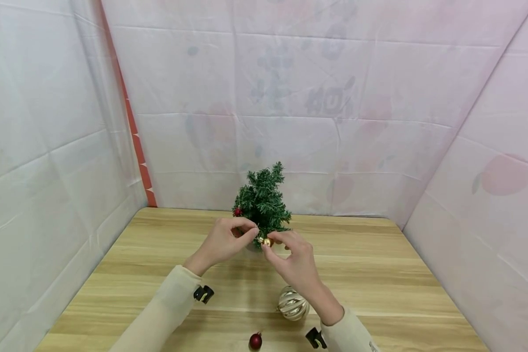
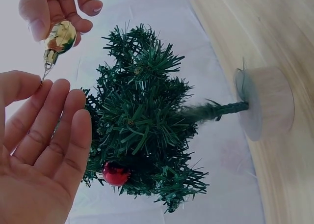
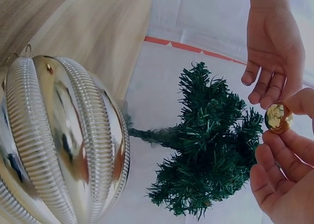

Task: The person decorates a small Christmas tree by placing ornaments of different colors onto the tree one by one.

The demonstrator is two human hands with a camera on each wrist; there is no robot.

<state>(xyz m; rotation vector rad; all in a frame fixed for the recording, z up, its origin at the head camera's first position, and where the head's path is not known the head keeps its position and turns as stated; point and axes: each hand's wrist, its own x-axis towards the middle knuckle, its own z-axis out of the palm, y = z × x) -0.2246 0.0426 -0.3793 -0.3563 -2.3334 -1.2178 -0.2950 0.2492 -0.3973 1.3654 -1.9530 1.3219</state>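
In the head view a small gold ball ornament (image 1: 267,242) is held just in front of a little green Christmas tree (image 1: 264,195). My right hand (image 1: 294,256) pinches the ball between thumb and index finger. Its thin wire loop (image 2: 45,75) is between the thumb and index fingertip of my left hand (image 1: 220,243), whose other fingers lie extended in the left wrist view. A shiny red ball (image 2: 116,174) hangs among the tree's branches. The tree stands upright on a round pale base (image 2: 274,103).
A large ribbed champagne-gold ball ornament (image 1: 293,304) lies on the wooden table (image 1: 369,274) below my right wrist. Nearer the front edge is a small dark red ball (image 1: 255,341). White printed sheets (image 1: 290,73) enclose the back and both sides.
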